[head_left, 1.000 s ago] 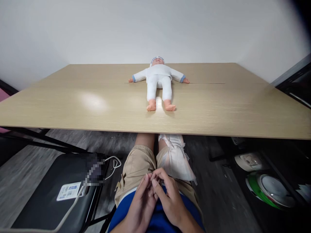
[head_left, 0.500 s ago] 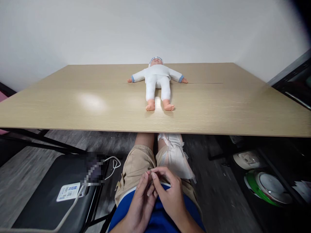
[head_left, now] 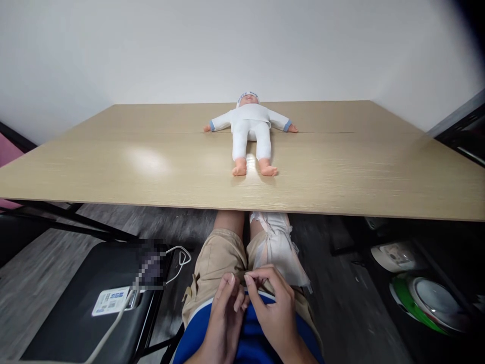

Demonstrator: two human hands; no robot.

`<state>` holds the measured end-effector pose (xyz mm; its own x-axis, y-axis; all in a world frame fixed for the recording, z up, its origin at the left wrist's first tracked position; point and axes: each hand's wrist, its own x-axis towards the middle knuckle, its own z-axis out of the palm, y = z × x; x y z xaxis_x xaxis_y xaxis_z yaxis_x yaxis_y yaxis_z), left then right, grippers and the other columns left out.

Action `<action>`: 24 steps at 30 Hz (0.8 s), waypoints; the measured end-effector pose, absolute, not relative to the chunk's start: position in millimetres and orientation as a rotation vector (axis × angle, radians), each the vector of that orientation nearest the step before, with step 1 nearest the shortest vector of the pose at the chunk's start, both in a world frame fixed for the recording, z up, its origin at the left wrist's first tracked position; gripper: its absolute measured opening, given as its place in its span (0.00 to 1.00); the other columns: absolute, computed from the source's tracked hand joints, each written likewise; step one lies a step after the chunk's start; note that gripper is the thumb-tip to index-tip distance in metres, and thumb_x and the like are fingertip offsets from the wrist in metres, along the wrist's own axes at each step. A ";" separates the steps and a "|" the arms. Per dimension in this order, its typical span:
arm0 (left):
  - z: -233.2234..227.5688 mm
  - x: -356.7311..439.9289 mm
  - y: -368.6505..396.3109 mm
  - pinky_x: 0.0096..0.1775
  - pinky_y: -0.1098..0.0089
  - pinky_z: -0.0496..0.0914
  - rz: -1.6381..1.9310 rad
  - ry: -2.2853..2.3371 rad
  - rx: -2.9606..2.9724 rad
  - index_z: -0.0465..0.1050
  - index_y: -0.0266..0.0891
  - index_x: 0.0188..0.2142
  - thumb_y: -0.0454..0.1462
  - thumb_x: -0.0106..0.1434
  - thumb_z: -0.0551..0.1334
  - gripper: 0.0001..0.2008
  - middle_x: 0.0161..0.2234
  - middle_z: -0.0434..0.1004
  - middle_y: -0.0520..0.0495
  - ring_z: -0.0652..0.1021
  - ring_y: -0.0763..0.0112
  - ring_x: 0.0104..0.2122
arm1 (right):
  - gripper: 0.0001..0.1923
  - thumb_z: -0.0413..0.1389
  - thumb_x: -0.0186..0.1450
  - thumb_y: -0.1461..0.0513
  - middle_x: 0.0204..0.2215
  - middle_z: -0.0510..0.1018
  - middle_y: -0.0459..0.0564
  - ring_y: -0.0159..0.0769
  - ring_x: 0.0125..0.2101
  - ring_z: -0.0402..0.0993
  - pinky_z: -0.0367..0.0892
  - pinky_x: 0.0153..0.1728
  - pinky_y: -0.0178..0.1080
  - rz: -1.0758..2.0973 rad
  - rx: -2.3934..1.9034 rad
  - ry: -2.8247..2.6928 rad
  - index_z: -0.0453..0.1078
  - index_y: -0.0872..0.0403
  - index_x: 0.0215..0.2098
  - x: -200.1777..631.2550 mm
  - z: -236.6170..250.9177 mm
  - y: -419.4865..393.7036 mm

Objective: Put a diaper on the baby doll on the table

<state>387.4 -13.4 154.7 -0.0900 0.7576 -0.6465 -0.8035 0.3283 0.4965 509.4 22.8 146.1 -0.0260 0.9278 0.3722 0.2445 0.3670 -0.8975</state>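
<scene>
My left hand [head_left: 226, 316] and my right hand [head_left: 273, 303] are above my lap, a small gap between their fingertips. The left thumb rests by the index fingertip, and the other fingers curl loosely. On the right hand, thumb and index finger meet in a pinch. Anything held in either is too small or hidden to make out. Just beyond the right hand, what looks like a white disposable diaper [head_left: 278, 250] lies crumpled over my right knee. A baby doll [head_left: 250, 121] in a white suit and cap lies on its back on the table, arms spread, feet toward me.
The wooden table [head_left: 132, 187] stands above my knees, against a white wall. At left is a black seat [head_left: 68, 308] with a labelled white device [head_left: 111, 301] and a cable [head_left: 104, 336]. Low at right, a dark shelf holds a green-rimmed round object [head_left: 417, 303].
My hands have drawn slightly apart; their fingertips met before. The whole view has shifted a little, while the doll and the diaper keep their places.
</scene>
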 end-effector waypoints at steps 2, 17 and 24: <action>153.4 386.5 -12.7 0.37 0.72 0.70 1.297 1.024 -0.082 0.74 0.42 0.37 0.49 0.52 0.85 0.26 0.32 0.68 0.56 0.66 0.77 0.28 | 0.05 0.60 0.76 0.66 0.33 0.79 0.45 0.32 0.33 0.78 0.75 0.37 0.33 0.758 -1.084 -1.530 0.76 0.50 0.43 511.4 145.9 21.9; 129.6 365.7 -17.0 0.38 0.70 0.69 1.274 1.114 0.039 0.71 0.41 0.35 0.55 0.58 0.80 0.27 0.32 0.65 0.55 0.66 0.74 0.31 | 0.20 0.56 0.74 0.68 0.23 0.58 0.39 0.31 0.25 0.63 0.58 0.29 0.37 0.895 -0.864 -1.674 0.51 0.48 0.31 513.2 136.1 2.0; 116.7 305.7 -46.2 0.36 0.70 0.66 1.288 1.305 0.250 0.73 0.41 0.34 0.53 0.56 0.82 0.25 0.29 0.65 0.55 0.66 0.73 0.30 | 0.22 0.57 0.76 0.63 0.24 0.61 0.40 0.31 0.26 0.64 0.60 0.32 0.38 1.103 -0.844 -1.764 0.50 0.49 0.29 515.7 133.6 -1.9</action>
